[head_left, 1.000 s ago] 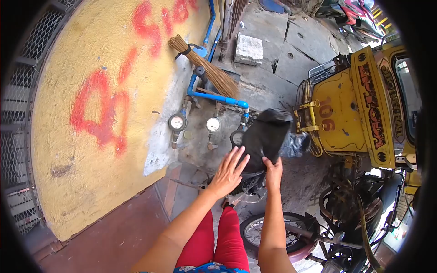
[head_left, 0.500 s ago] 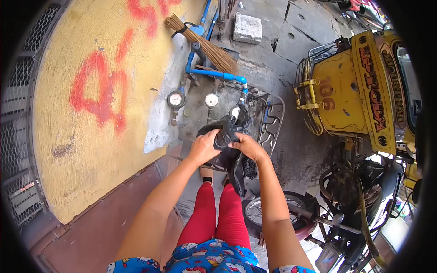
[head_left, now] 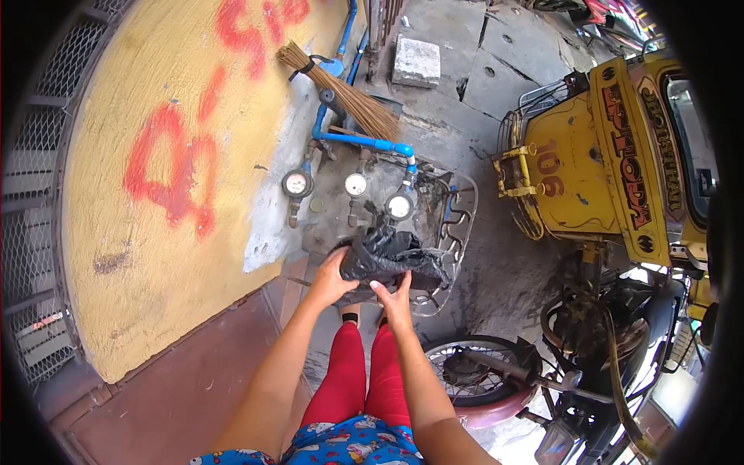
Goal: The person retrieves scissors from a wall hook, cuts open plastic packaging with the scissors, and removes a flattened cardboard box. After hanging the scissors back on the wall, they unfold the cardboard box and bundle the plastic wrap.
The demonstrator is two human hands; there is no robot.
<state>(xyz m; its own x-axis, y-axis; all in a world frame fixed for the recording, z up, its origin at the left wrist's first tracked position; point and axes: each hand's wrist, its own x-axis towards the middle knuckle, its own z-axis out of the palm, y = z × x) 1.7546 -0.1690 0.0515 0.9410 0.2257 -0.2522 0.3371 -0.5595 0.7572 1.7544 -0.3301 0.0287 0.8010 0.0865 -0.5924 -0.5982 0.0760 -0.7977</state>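
A crumpled black plastic bag is between my two hands, low in front of the water meters. My left hand grips its left end, with the fingers partly hidden behind it. Under its near edge, my right hand pinches the plastic, thumb toward me. The bag bulges toward the right, and I cannot make out what is inside. Just beyond it is a round water meter on a pipe. Two more meters, one in the middle and one by the wall, stand to its left.
A stick broom leans over the blue pipe. A metal rack stands right of the bag. Farther right are a yellow tricycle sidecar and a motorcycle wheel. On the left is a yellow wall; a concrete block lies ahead.
The black bag has come off the right-hand meter, whose face now shows fully. Both hands have lowered slightly, and my right hand has shifted left and under the bag, which spreads wider.
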